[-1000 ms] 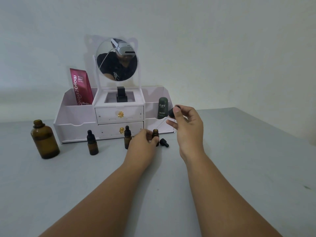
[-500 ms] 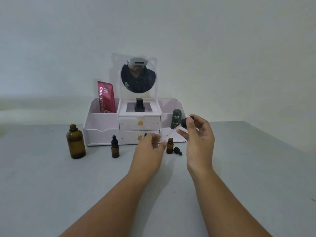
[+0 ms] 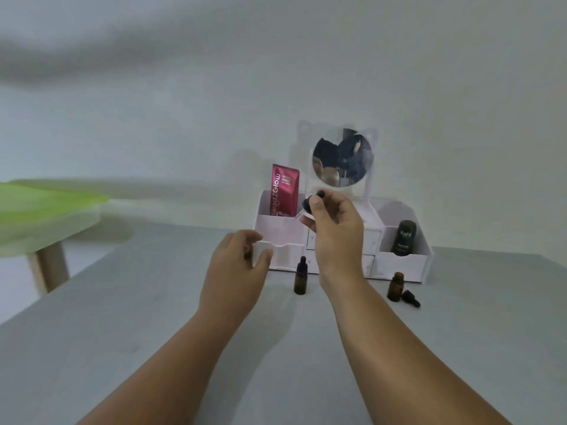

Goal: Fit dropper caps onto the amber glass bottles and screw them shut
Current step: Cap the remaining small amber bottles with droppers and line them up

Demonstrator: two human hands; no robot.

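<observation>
My right hand [image 3: 334, 228] is raised in front of the white organizer and pinches a black dropper cap [image 3: 313, 200] by its bulb. My left hand [image 3: 237, 265] is curled low at the organizer's left corner. A dark amber sliver shows between its fingers, and whatever is behind the hand is hidden. A small amber bottle with a black dropper cap [image 3: 300, 279] stands between my hands. To the right stands an uncapped small amber bottle [image 3: 395, 286], with a loose black dropper cap [image 3: 411, 298] lying beside it.
The white drawer organizer [image 3: 402, 262] with a round mirror [image 3: 342, 161] stands against the wall, holding a red pouch [image 3: 283, 191] and a dark Kahf bottle [image 3: 404, 237]. A green table [image 3: 46, 216] on a wooden leg stands beyond the grey table's left edge.
The view has swung left, so the organizer now sits right of centre. My left hand moved left to the organizer's left corner, and my right hand carried the dropper cap left and up.
</observation>
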